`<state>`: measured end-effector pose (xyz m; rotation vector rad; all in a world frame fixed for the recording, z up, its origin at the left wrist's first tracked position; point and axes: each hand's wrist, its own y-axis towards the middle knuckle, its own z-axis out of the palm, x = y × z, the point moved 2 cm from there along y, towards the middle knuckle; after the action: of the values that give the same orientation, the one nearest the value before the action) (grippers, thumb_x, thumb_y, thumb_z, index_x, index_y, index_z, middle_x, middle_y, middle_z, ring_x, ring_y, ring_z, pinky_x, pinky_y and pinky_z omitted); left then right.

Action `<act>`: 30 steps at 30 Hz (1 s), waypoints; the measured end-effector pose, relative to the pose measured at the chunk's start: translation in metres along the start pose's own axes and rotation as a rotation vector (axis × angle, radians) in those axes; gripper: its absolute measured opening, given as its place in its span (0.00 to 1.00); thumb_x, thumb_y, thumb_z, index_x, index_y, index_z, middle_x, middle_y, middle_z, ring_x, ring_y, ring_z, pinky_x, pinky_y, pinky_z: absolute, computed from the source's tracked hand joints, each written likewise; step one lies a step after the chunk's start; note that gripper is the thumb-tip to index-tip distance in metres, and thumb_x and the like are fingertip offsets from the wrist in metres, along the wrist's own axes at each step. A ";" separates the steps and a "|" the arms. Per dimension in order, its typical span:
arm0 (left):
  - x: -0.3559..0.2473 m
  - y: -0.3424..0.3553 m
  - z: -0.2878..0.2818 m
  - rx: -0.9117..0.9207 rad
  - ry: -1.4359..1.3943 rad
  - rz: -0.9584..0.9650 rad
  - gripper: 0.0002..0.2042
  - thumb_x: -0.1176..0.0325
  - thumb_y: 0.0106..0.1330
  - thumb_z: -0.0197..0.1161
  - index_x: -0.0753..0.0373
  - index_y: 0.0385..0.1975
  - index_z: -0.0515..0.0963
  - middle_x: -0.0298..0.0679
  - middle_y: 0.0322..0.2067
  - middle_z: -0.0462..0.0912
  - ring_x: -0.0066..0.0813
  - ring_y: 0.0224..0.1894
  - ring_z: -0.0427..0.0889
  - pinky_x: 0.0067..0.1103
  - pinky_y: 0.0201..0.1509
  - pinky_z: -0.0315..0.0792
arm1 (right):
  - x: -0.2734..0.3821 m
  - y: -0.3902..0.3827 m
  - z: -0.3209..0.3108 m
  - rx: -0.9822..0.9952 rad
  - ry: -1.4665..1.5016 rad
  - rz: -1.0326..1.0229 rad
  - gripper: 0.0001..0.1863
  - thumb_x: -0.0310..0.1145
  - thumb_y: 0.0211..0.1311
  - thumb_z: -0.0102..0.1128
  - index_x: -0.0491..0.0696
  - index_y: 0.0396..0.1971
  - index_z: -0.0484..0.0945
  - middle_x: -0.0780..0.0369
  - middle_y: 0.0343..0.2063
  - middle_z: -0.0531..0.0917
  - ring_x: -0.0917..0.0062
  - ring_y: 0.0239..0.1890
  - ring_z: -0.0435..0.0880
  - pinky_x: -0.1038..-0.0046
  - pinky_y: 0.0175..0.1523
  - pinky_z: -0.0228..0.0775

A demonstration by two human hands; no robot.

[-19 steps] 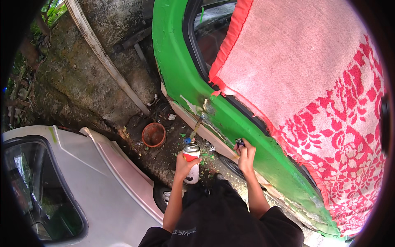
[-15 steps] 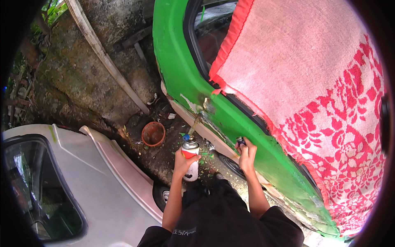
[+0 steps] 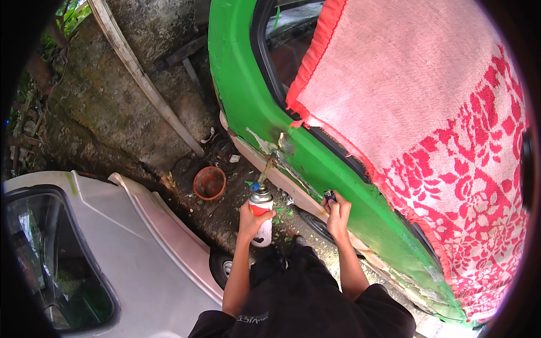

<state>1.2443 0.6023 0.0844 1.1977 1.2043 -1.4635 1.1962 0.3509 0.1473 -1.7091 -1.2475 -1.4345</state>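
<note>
My left hand (image 3: 249, 223) is wrapped round an upright white-and-red gas can (image 3: 263, 229). A blow torch head (image 3: 268, 167) with a blue knob (image 3: 255, 186) sits on its top, its metal tube angled toward the green car body (image 3: 315, 163). No flame can be made out at the tip. Near the tip, the green paint is peeled and scorched in a patch (image 3: 286, 143). My right hand (image 3: 338, 217) grips a small dark lighter (image 3: 329, 196) between thumb and fingers, beside the car's lower side and apart from the torch.
A pink-and-red patterned towel (image 3: 389, 84) drapes over the green car. To the left stands a silver-grey vehicle (image 3: 129, 242). On the littered ground lies a terracotta pot (image 3: 209, 183), and a long pale strip (image 3: 143, 79) leans by the mossy wall (image 3: 107, 112).
The lighter has tilted slightly in my right hand. Both hands and the gas can stay almost where they were.
</note>
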 end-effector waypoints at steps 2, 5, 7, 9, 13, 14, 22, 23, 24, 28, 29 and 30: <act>0.003 0.001 -0.002 -0.002 0.006 -0.006 0.17 0.76 0.48 0.74 0.65 0.38 0.77 0.34 0.31 0.82 0.22 0.31 0.80 0.21 0.37 0.74 | 0.000 -0.002 0.003 -0.012 -0.004 -0.001 0.14 0.32 0.55 0.45 0.38 0.23 0.76 0.61 0.13 0.72 0.79 0.17 0.68 0.72 0.25 0.58; 0.016 -0.005 -0.004 -0.020 0.072 0.046 0.18 0.76 0.48 0.75 0.65 0.39 0.77 0.35 0.32 0.82 0.22 0.32 0.80 0.22 0.38 0.75 | -0.005 -0.004 0.007 -0.001 -0.004 -0.002 0.13 0.31 0.55 0.45 0.38 0.22 0.75 0.61 0.13 0.72 0.78 0.17 0.69 0.72 0.25 0.59; 0.021 -0.005 -0.005 -0.027 0.055 0.064 0.19 0.75 0.48 0.76 0.65 0.40 0.76 0.35 0.33 0.82 0.22 0.32 0.81 0.22 0.38 0.75 | -0.007 -0.005 0.009 0.010 -0.005 0.010 0.13 0.31 0.55 0.45 0.38 0.22 0.75 0.61 0.13 0.73 0.78 0.18 0.70 0.71 0.26 0.60; 0.019 -0.004 -0.007 -0.028 0.041 0.073 0.20 0.75 0.47 0.76 0.65 0.41 0.76 0.35 0.33 0.82 0.23 0.32 0.81 0.22 0.39 0.75 | -0.007 -0.007 0.012 0.013 -0.014 0.035 0.13 0.31 0.55 0.45 0.38 0.22 0.75 0.61 0.14 0.73 0.77 0.18 0.70 0.71 0.26 0.61; 0.004 0.009 -0.013 -0.012 0.012 0.045 0.20 0.76 0.47 0.75 0.65 0.41 0.76 0.35 0.33 0.82 0.23 0.32 0.81 0.22 0.38 0.75 | -0.007 -0.009 0.017 -0.013 0.021 0.029 0.13 0.32 0.55 0.45 0.38 0.22 0.75 0.60 0.14 0.73 0.77 0.18 0.71 0.72 0.26 0.61; 0.003 0.009 -0.014 -0.007 0.003 0.031 0.20 0.76 0.47 0.75 0.65 0.41 0.76 0.35 0.33 0.82 0.23 0.32 0.81 0.22 0.38 0.75 | -0.008 -0.010 0.017 -0.006 0.020 0.040 0.13 0.32 0.55 0.45 0.38 0.22 0.75 0.60 0.14 0.73 0.77 0.18 0.71 0.72 0.27 0.61; 0.018 0.011 -0.016 0.015 -0.009 0.014 0.19 0.76 0.48 0.74 0.66 0.41 0.75 0.37 0.32 0.82 0.24 0.30 0.82 0.23 0.36 0.76 | -0.010 -0.022 0.026 -0.004 -0.014 0.079 0.13 0.32 0.56 0.45 0.38 0.22 0.75 0.60 0.15 0.74 0.77 0.19 0.71 0.72 0.27 0.62; 0.018 0.013 -0.017 0.028 -0.022 0.007 0.20 0.76 0.48 0.74 0.66 0.41 0.75 0.37 0.32 0.82 0.24 0.30 0.82 0.23 0.36 0.76 | -0.008 -0.023 0.026 -0.007 -0.015 0.080 0.13 0.32 0.56 0.45 0.38 0.22 0.75 0.60 0.15 0.74 0.77 0.19 0.71 0.72 0.27 0.62; 0.015 0.014 -0.017 0.041 -0.035 0.001 0.20 0.76 0.48 0.74 0.66 0.41 0.75 0.37 0.32 0.82 0.24 0.30 0.82 0.22 0.36 0.76 | -0.007 -0.023 0.027 -0.011 -0.015 0.082 0.13 0.32 0.56 0.45 0.38 0.22 0.75 0.60 0.15 0.74 0.77 0.19 0.71 0.72 0.27 0.62; 0.021 0.019 -0.021 0.060 -0.016 0.024 0.19 0.76 0.48 0.74 0.66 0.40 0.75 0.37 0.32 0.82 0.24 0.30 0.82 0.23 0.35 0.75 | -0.008 -0.028 0.028 -0.013 -0.041 0.081 0.14 0.32 0.56 0.45 0.38 0.22 0.74 0.59 0.15 0.75 0.76 0.19 0.71 0.71 0.28 0.63; 0.024 0.019 -0.023 0.057 -0.017 0.023 0.20 0.76 0.48 0.75 0.66 0.41 0.75 0.37 0.32 0.82 0.24 0.31 0.82 0.23 0.36 0.76 | -0.008 -0.030 0.030 -0.023 -0.045 0.084 0.14 0.32 0.56 0.45 0.37 0.22 0.74 0.59 0.15 0.75 0.76 0.19 0.72 0.71 0.28 0.64; 0.026 0.018 -0.023 0.056 -0.016 0.021 0.20 0.76 0.47 0.75 0.66 0.41 0.75 0.37 0.33 0.83 0.24 0.32 0.82 0.23 0.37 0.76 | -0.009 -0.032 0.031 -0.035 -0.049 0.090 0.14 0.32 0.56 0.45 0.37 0.22 0.74 0.58 0.15 0.75 0.76 0.19 0.72 0.71 0.28 0.64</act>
<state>1.2611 0.6215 0.0545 1.2302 1.1431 -1.4977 1.1807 0.3881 0.1264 -1.8105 -1.1617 -1.3773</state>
